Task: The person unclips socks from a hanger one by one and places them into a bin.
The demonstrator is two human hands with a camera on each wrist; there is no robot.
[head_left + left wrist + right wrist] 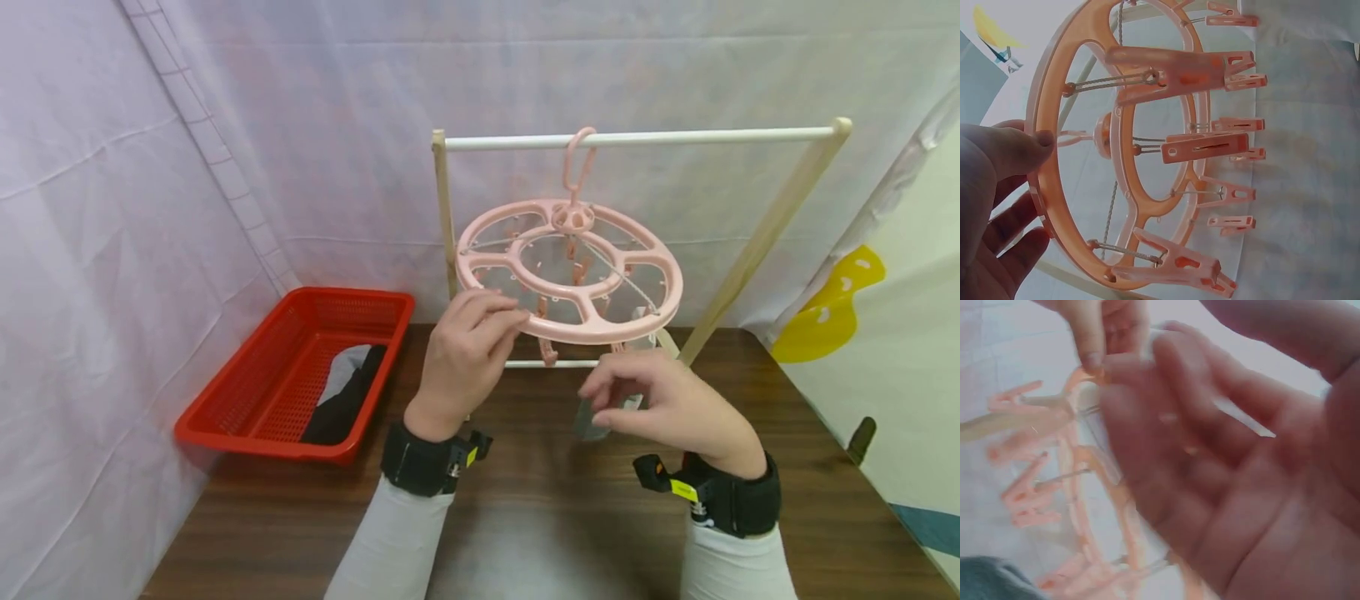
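A pink round clothespin hanger (670, 287) hangs by its hook from a white rail. My left hand (471, 337) pinches the near left part of its rim, thumb on one face and fingers on the other, as the left wrist view shows. Several pink clothespins (1207, 148) dangle on cords beneath the ring. Below the near right rim is my right hand (663, 396), its fingers loosely bent with nothing between them. Behind its fingertips a greyish piece (587, 421) shows, partly hidden. Dark grey-green cloth (991, 578) fills a corner of the right wrist view.
A red plastic basket (225, 437) stands on the left with grey cloth (345, 367) and black cloth (337, 412) inside. The rail (675, 137) rests on wooden posts (765, 233) at the back of the brown table (525, 517). White sheeting surrounds the table.
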